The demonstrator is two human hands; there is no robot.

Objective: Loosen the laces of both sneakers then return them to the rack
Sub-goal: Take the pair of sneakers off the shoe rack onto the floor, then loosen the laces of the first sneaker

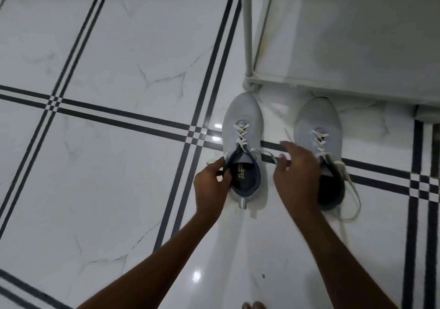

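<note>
While seemingly pinched: lace [266, 152] in right hand [296, 172]

Two pale sneakers on tiled floor [119, 70], toes toward white rack [345, 34]. Left hand [210, 182] grips left sneaker [242, 118] collar; right hand [297, 175] pinches its lace [266, 153].

glossy white marble floor [119, 46], black stripes [78, 44]

This looks like a home, likely an entry or hallway corner. The floor [119, 46] is glossy white marble-look tile crossed by dark double stripes, reflecting ceiling lights. At far right stands a white shoe rack [345, 34] with a slim upright post, and a pair of pale grey sneakers [242, 115] sits on the floor just in front of it
</note>
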